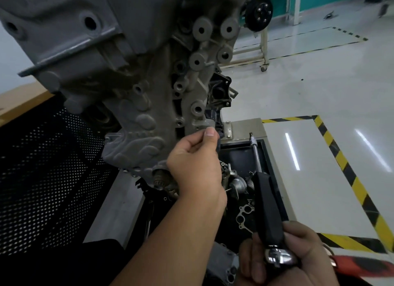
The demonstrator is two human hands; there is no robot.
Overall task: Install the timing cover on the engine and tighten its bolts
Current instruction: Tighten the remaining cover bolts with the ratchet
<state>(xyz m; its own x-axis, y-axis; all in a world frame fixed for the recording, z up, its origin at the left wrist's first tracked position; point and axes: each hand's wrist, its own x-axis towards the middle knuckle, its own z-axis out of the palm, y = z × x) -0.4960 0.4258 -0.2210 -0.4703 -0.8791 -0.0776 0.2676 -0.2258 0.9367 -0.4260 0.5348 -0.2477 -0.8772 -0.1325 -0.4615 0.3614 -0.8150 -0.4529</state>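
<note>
The grey engine (89, 40) hangs in front of me, with the ribbed timing cover (145, 115) lying against its face, dotted with round bolt bosses. My left hand (195, 164) reaches up to the cover's lower right edge, thumb and fingers pinching a small part at a boss there; what it pinches is mostly hidden. My right hand (285, 258) is low at the right and grips a ratchet wrench (267, 206) by its chrome head, black handle pointing up and away.
A dark tray (238, 155) under the engine holds a long extension bar (255, 151), a gasket (245, 213) and several small parts. A black perforated panel (49, 179) stands at the left. Yellow-black floor tape (349, 172) borders the right side. A white trolley frame (263, 49) stands beyond.
</note>
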